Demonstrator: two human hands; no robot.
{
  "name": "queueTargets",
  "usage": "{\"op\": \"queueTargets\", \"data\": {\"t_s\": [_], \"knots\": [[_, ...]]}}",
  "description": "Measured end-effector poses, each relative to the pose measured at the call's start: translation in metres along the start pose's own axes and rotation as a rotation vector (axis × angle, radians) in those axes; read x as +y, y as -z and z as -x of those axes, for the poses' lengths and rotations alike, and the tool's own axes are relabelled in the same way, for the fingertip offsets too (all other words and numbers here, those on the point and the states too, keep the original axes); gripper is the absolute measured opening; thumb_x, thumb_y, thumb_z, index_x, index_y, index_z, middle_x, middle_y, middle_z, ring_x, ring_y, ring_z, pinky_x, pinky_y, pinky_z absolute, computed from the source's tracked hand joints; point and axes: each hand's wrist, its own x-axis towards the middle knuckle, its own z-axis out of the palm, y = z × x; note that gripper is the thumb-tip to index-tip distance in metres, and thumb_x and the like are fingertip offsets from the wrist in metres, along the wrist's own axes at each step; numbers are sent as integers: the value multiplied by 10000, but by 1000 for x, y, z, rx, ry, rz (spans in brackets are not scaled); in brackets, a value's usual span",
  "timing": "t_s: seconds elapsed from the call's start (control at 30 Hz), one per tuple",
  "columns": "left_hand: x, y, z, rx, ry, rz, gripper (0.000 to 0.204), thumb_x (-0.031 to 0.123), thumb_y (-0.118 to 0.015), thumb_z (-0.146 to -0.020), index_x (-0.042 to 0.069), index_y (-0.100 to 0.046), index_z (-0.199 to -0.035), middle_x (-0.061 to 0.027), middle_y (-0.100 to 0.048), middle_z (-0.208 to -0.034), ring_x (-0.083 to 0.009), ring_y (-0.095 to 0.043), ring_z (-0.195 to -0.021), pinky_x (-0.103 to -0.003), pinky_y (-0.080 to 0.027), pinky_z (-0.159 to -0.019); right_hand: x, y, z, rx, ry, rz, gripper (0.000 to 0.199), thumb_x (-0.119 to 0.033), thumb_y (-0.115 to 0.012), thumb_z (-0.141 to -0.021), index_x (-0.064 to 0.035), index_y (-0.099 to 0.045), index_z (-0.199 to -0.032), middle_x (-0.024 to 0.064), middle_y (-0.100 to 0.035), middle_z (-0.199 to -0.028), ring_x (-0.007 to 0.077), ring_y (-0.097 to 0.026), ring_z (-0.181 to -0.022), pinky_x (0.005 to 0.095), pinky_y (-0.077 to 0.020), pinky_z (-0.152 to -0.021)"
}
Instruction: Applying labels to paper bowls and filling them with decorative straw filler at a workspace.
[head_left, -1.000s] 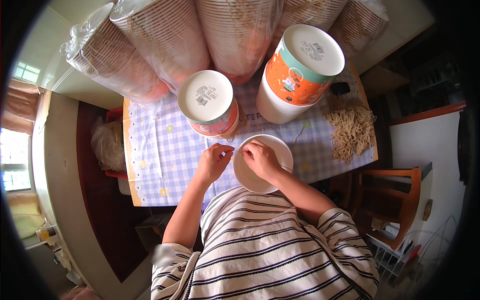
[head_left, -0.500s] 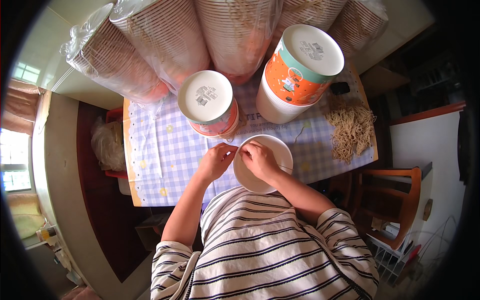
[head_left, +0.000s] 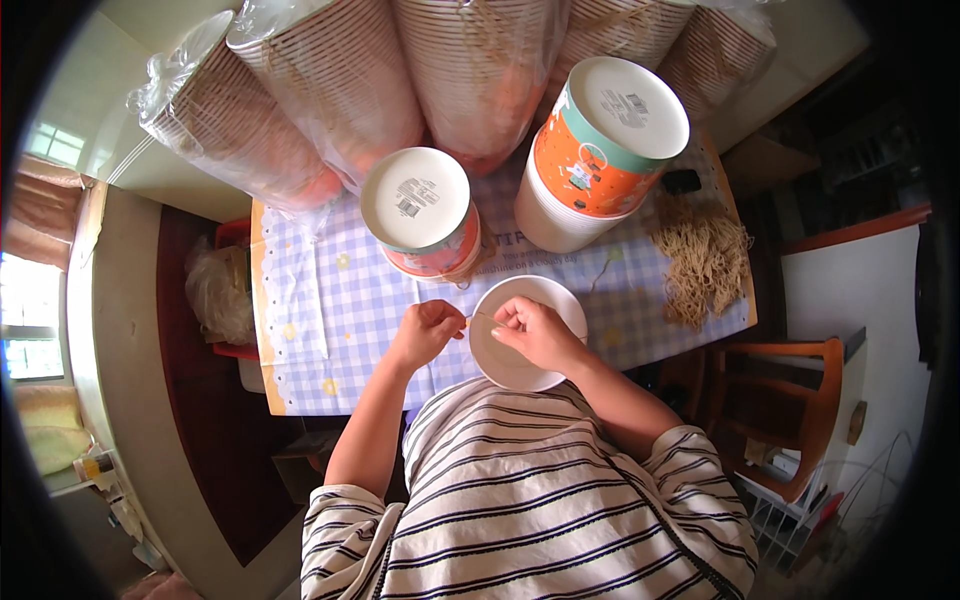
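Note:
A white paper tub stands mouth up against my striped top at the near table edge. My left hand is closed in a pinch just outside its left rim. Above the tub's mouth, my right hand pinches a thin string, which runs across toward the left fingertips. Whether the string passes through the tub's wall is too small to tell. Behind the tub, upturned printed tubs form a short stack. A taller stack of orange and green tubs is at its right.
Several plastic-wrapped tub stacks line the back. A tangled heap of beige strings lies at the table's right, near a small black object. One loose string rests on the checked tablecloth. A wooden chair stands at right.
My hands have drawn apart slightly, the right one shifting right over the tub. A stretch of string now shows between them. The whole view has dropped a little.

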Motion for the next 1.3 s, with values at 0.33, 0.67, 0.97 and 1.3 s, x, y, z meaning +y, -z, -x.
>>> {"op": "queueTargets", "data": {"t_s": [0.33, 0.67, 0.97, 1.3], "knots": [[-48, -14, 58, -259, 301, 1245, 126, 147, -504, -885, 97, -621, -887, -162, -611, -1092, -348, -582, -1035, -472, -479, -877, -35, -26, 50, -398, -86, -239, 192, -116, -589, -876, 11, -635, -1013, 50, -663, -840, 93, -591, -785, 262, -479, -748], [-41, -51, 53, -322, 189, 1314, 92, 77, -548, -835, 67, -637, -857, -141, -610, -1123, -286, -527, -1133, -444, -391, -1005, -16, -29, 57, -95, 243, 452, 188, -129, -616, -806, -10, -647, -948, 157, -665, -900, 313, -633, -879, 409, -482, -820], [-42, -58, 48, -189, 216, 943, 56, 49, -563, -872, 28, -613, -883, -112, -659, -967, -209, -608, -1001, -343, -460, -929, 10, -32, 55, -85, 86, 76, 165, -160, -649, -816, -26, -672, -910, 153, -666, -817, 289, -657, -780, 365, -513, -723], [-30, -66, 58, -53, 71, 360, 139, 89, -568, -926, -34, -596, -983, -81, -661, -847, -103, -626, -776, -227, -516, -682, 0, -32, 51, 184, -76, -20, 182, -166, -687, -833, 7, -629, -837, 98, -660, -746, 147, -629, -659, 283, -502, -601]]}}
